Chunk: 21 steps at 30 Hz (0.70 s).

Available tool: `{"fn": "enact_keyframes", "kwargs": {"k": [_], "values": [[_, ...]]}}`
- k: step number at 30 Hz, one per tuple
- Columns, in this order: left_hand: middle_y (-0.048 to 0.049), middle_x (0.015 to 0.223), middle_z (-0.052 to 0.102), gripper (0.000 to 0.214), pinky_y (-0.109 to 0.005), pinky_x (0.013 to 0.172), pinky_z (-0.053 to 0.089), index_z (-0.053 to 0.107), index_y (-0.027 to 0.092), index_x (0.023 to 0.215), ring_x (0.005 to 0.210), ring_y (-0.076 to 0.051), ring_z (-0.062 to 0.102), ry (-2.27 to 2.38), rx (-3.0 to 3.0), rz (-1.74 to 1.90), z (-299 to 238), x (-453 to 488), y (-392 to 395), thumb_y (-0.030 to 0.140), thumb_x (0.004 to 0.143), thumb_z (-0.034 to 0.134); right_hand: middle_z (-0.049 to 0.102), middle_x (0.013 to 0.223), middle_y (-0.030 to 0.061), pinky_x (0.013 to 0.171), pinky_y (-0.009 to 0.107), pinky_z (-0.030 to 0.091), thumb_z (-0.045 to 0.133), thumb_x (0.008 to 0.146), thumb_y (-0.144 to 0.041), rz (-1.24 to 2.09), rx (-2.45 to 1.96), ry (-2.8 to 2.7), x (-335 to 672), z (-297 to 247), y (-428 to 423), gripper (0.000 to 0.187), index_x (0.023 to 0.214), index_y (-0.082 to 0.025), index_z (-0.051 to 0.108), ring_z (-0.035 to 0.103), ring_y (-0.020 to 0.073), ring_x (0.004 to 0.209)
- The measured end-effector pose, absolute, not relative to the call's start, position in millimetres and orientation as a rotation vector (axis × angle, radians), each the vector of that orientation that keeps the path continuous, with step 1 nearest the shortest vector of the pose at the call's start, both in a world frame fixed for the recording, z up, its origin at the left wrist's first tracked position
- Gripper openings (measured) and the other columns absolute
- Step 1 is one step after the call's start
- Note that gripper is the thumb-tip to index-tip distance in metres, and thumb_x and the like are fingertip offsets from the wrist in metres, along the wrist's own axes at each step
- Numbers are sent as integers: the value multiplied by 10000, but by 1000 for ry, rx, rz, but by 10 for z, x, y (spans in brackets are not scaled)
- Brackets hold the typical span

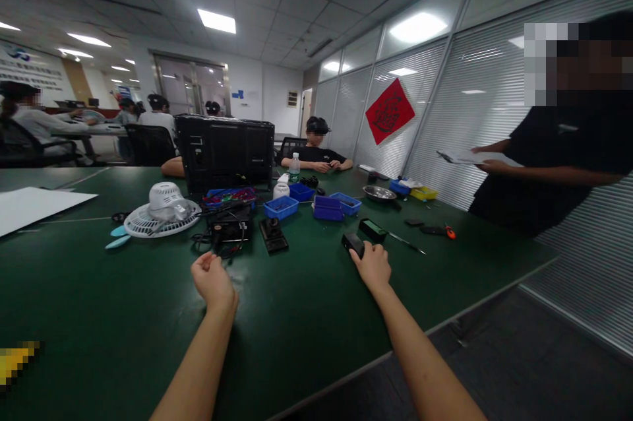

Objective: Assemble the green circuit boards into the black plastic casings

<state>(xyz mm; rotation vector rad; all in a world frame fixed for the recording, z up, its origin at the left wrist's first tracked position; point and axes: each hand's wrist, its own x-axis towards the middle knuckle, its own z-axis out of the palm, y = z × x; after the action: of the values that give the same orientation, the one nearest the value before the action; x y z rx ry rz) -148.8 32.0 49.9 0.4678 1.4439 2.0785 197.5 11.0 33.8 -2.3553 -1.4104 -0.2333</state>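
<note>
Tabletop (297, 335), green: near edge at 5 o'clock from the right hand (374, 267); open room at its 8 o'clock.
Left hand (213, 278): fingers curled, contents hidden.
Right hand: holding the black block (353, 244).
Black block: at right hand's 10 o'clock; probably light, stiff, smooth; best gripped by opposite sides.

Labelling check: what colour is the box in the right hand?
The box is black; head view.

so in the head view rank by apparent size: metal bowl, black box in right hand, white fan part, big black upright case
1. Big black upright case
2. White fan part
Unsure: metal bowl and black box look similar; the box is nearer and partly covered.
</note>
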Motion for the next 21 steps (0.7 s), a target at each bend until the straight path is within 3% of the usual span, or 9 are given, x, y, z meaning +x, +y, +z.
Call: {"fn": "enact_keyframes", "kwargs": {"k": [5, 13, 18, 21], "values": [[43, 749, 449, 223, -277, 715, 425, 468, 185, 838, 718, -98, 495, 1434, 467, 2081, 500, -1479, 313, 154, 623, 516, 434, 1100, 139, 738, 328, 436, 443, 810, -434, -108, -2341, -1464, 1993, 374, 131, 478, 1218, -187, 474, 518, 250, 940], [42, 750, 463, 222, -276, 705, 420, 476, 181, 833, 698, -94, 486, 1429, 436, 2080, 499, -1477, 318, 155, 620, 532, 517, 1104, 124, 793, 309, 414, 306, 860, -408, 83, -2320, -1276, 2239, 365, 238, 449, 1175, -191, 540, 543, 232, 969], [42, 732, 475, 237, -282, 713, 420, 485, 181, 843, 695, -99, 489, 1415, 444, 2077, 469, -1469, 339, 152, 614, 541, 567, 1080, 121, 759, 345, 424, 172, 882, -465, 130, -2339, -1257, 2364, 407, 266, 524, 1173, -212, 526, 556, 251, 965], [37, 750, 483, 230, -290, 738, 418, 493, 180, 846, 720, -104, 492, 1421, 466, 2065, 470, -1429, 319, 160, 623, 545, 526, 1158, 135, 746, 370, 439, 280, 813, -598, 108, -2369, -1224, 2367, 393, 254, 610, 1240, -192, 439, 537, 277, 998]]}}
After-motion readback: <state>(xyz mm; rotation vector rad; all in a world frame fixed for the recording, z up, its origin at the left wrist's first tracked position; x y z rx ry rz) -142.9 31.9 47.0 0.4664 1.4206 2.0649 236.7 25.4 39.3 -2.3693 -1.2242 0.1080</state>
